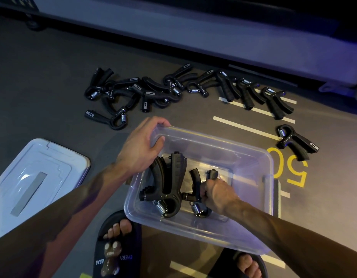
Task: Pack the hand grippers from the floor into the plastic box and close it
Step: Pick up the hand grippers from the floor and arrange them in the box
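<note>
Closest to me, my right hand (pixel 217 194) is inside the plastic box (pixel 243 233), fingers wrapped round a black hand gripper (pixel 195 183) beside another hand gripper already lying in the box (pixel 169 181). My left hand (pixel 139 145) pinches the box's far left rim. Beyond it, the remaining hand grippers (pixel 173 89) lie scattered on the floor (pixel 43 87); the lid (pixel 33 177) rests to the left.

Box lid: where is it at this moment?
In the head view the lid lies flat on the floor at the left, beside the left forearm and apart from the open plastic box.
</note>
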`<action>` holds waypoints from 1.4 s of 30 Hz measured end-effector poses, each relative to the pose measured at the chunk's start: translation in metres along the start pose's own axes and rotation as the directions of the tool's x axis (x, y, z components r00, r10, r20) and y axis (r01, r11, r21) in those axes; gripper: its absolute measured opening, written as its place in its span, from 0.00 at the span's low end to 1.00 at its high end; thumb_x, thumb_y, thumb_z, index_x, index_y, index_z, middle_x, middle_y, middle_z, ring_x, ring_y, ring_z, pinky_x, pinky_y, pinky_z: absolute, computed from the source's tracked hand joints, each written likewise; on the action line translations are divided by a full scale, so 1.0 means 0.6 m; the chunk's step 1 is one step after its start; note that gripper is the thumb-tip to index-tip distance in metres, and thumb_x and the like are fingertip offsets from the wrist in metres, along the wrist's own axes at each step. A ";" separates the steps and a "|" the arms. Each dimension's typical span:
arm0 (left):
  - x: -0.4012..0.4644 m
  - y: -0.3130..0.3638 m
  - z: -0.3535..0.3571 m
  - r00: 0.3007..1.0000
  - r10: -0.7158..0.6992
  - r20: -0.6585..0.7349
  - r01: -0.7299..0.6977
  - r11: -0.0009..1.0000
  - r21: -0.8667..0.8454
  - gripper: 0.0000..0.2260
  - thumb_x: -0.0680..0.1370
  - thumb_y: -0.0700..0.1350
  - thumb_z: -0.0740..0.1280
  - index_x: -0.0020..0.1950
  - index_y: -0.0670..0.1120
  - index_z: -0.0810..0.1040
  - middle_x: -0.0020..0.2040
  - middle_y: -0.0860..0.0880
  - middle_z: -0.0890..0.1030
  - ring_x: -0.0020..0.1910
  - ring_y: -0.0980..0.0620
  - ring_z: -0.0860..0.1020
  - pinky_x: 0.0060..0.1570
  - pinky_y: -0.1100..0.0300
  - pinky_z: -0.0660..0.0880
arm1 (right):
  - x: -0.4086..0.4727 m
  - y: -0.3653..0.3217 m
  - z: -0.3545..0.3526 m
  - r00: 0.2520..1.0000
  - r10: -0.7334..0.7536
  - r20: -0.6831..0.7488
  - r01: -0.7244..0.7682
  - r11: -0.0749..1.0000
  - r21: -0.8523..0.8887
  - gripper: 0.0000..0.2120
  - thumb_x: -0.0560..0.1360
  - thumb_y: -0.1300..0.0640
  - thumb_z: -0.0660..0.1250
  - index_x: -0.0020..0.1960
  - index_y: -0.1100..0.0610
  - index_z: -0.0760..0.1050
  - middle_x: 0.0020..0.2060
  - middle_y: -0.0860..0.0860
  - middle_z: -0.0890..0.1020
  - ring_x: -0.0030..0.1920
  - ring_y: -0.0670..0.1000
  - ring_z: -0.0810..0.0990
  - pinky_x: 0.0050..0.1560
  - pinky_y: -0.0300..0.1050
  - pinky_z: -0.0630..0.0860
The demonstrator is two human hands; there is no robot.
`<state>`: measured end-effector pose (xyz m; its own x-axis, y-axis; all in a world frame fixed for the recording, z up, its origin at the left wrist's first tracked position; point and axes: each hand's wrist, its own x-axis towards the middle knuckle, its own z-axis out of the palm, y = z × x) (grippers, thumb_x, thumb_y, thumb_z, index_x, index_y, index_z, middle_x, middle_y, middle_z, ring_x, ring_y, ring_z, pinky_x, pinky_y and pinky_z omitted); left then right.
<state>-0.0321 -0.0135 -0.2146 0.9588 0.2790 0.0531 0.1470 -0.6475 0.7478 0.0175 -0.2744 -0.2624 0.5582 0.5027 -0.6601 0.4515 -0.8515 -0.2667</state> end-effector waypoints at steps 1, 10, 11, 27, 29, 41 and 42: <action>0.000 0.000 0.000 1.000 -0.002 0.002 0.002 1.000 0.002 0.16 0.79 0.44 0.67 0.63 0.61 0.72 0.59 0.63 0.75 0.60 0.63 0.74 0.59 0.63 0.69 | -0.001 -0.001 0.001 1.000 -0.004 0.006 0.004 1.000 0.009 0.09 0.73 0.58 0.70 0.53 0.53 0.82 0.49 0.53 0.85 0.49 0.54 0.84 0.49 0.45 0.81; 0.000 -0.001 -0.002 1.000 -0.002 0.006 0.002 1.000 0.004 0.16 0.80 0.44 0.67 0.63 0.62 0.72 0.59 0.64 0.75 0.60 0.65 0.74 0.58 0.65 0.68 | -0.003 0.001 0.003 1.000 -0.030 -0.007 0.030 1.000 -0.006 0.09 0.72 0.57 0.70 0.52 0.51 0.81 0.49 0.52 0.85 0.49 0.54 0.83 0.50 0.47 0.82; -0.001 -0.001 -0.002 1.000 0.000 0.005 0.000 1.000 0.004 0.17 0.80 0.44 0.67 0.63 0.61 0.72 0.59 0.64 0.75 0.61 0.66 0.73 0.58 0.68 0.67 | -0.003 0.001 0.003 0.999 -0.033 -0.004 0.033 0.999 -0.010 0.09 0.72 0.57 0.70 0.52 0.51 0.81 0.49 0.51 0.85 0.49 0.53 0.83 0.50 0.47 0.82; -0.001 0.002 -0.003 1.000 0.009 0.009 -0.009 1.000 0.019 0.17 0.80 0.42 0.67 0.66 0.57 0.73 0.61 0.62 0.75 0.61 0.70 0.71 0.59 0.77 0.63 | -0.003 0.003 0.007 1.000 -0.017 -0.016 0.017 1.000 -0.014 0.11 0.75 0.53 0.69 0.57 0.54 0.79 0.52 0.54 0.83 0.51 0.56 0.83 0.52 0.48 0.81; -0.001 0.001 -0.003 1.000 0.007 0.010 -0.007 1.000 0.017 0.17 0.80 0.42 0.67 0.66 0.58 0.73 0.60 0.62 0.75 0.61 0.70 0.72 0.59 0.76 0.63 | -0.005 0.002 0.005 1.000 -0.028 -0.002 0.028 0.999 -0.025 0.11 0.75 0.54 0.69 0.57 0.53 0.79 0.53 0.54 0.83 0.52 0.56 0.82 0.53 0.48 0.80; 0.040 0.016 -0.009 0.995 0.057 0.085 -0.057 0.998 -0.010 0.07 0.81 0.49 0.68 0.58 0.57 0.78 0.55 0.60 0.80 0.58 0.59 0.78 0.60 0.61 0.73 | -0.033 0.003 -0.116 0.957 -0.290 -0.029 0.290 0.957 0.008 0.08 0.77 0.53 0.66 0.52 0.51 0.83 0.44 0.50 0.86 0.43 0.51 0.83 0.43 0.42 0.77; 0.045 0.019 -0.008 0.993 0.071 0.096 -0.071 0.997 0.001 0.07 0.81 0.50 0.68 0.58 0.57 0.79 0.55 0.60 0.80 0.58 0.60 0.78 0.60 0.63 0.72 | -0.042 0.009 -0.152 0.939 -0.335 -0.080 0.344 0.916 0.204 0.06 0.77 0.54 0.67 0.49 0.52 0.83 0.39 0.50 0.86 0.37 0.48 0.83 0.39 0.40 0.76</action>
<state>-0.0056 -0.0099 -0.2017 0.9857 0.1633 0.0419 0.0789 -0.6667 0.7411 0.0694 -0.2781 -0.1832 0.4282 0.7692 -0.4743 0.4641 -0.6375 -0.6150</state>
